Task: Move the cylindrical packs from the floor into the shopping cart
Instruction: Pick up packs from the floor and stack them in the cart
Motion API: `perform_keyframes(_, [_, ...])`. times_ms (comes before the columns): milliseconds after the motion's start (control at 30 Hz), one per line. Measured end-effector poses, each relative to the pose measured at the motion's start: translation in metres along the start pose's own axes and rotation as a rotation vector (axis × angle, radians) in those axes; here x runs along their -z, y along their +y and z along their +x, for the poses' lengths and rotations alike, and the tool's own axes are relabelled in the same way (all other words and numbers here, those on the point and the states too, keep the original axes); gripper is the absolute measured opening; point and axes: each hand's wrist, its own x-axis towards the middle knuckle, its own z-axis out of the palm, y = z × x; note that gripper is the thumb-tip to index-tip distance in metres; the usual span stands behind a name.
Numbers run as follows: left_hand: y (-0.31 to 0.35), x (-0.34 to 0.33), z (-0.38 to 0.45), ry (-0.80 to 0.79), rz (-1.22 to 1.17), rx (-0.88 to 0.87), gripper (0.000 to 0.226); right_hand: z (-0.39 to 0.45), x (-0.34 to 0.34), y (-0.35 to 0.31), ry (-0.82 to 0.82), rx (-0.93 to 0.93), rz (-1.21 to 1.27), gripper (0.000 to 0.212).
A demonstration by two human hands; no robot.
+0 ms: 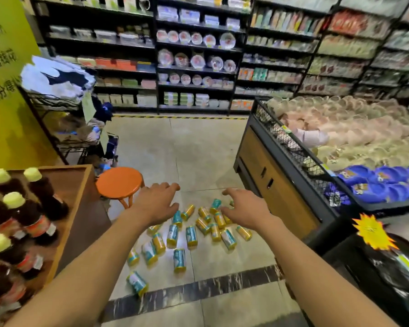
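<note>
Several cylindrical packs (191,236), yellow and teal, lie scattered on the grey floor in front of me. One pack (137,283) lies nearest, by a dark floor stripe. My left hand (156,202) hovers above the left side of the pile, fingers spread, holding nothing. Over the pile's right side, my right hand (243,208) is also spread and empty. Both arms are stretched forward. A shopping cart is not clearly visible; a dark wire frame (111,147) stands at the left, partly hidden.
An orange stool (119,182) stands left of the pile. A wooden stand with dark bottles (21,220) is at my near left. A wood-and-black display bin (281,175) with bowls borders the right. Shelving (198,55) lines the far wall.
</note>
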Motion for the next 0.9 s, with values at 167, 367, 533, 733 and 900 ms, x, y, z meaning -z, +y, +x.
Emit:
perform_keyframes(167, [-0.020, 0.005, 0.050, 0.000, 0.009, -0.037, 0.055, 0.048, 0.010, 0.000, 0.007, -0.043, 0.021, 0.056])
perform_keyframes(367, [-0.024, 0.003, 0.122, -0.060, 0.008, -0.024, 0.055, 0.112, 0.008, 0.033, -0.016, -0.065, 0.058, 0.055])
perform_keyframes(533, [-0.009, 0.003, 0.197, -0.069, 0.001, 0.013, 0.055, 0.178, 0.015, 0.085, -0.006, -0.057, 0.072, 0.056])
perform_keyframes(733, [0.016, 0.001, 0.282, -0.106, -0.052, 0.092, 0.056, 0.251, 0.025, 0.151, -0.060, -0.039, 0.055, 0.055])
perform_keyframes(900, [0.035, 0.000, 0.351, -0.109, -0.137, 0.091, 0.057, 0.306, 0.034, 0.193, -0.070, -0.031, 0.063, 0.055])
